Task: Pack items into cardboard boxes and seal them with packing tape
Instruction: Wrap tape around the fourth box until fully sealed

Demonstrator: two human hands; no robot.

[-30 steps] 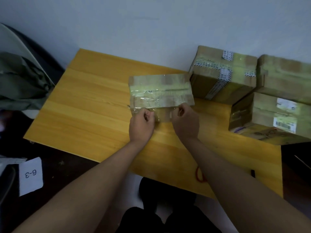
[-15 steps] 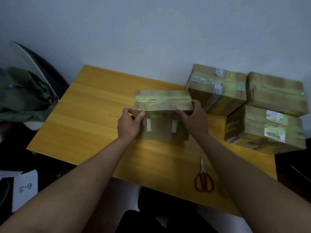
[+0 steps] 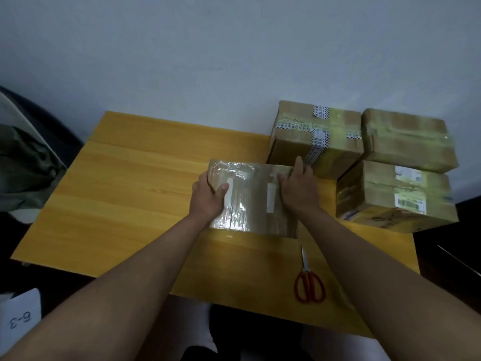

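Item: brown rectangular cardboard box wrapped in glossy clear packing tape (image 3: 253, 201), centre of the frame, on the yellow wooden surface (image 3: 130, 194). Two short white tape strips cross its upper face.

Hold: left hand (image 3: 207, 198) grips the left end, thumb lying on the upper face, remaining fingers (image 3: 201, 178) wrapped round the side. Right hand (image 3: 299, 190) grips the right end, thumb on top, fingers (image 3: 299, 162) extended along the far right edge. Whether the box rests fully on the surface or is slightly raised cannot be told.

Handling, as judged: stiff-walled, keeps its shape under the grip. The tape skin looks slick, so palms on opposite ends with fingers hooked over edges seem the safest purchase. Weight probably light to moderate; contents unseen, fragility unknown.

Condition: appears sealed.

Adjacent stock: three taped brown cardboard boxes (image 3: 364, 162) in the upper right, one stacked on another; the held box's right end is just beside the nearest.

Tools: red-handled scissors (image 3: 308, 280), lower right of the surface, apart from the box.

Other: white paper label marked 6-3 (image 3: 20, 316), lower left corner.
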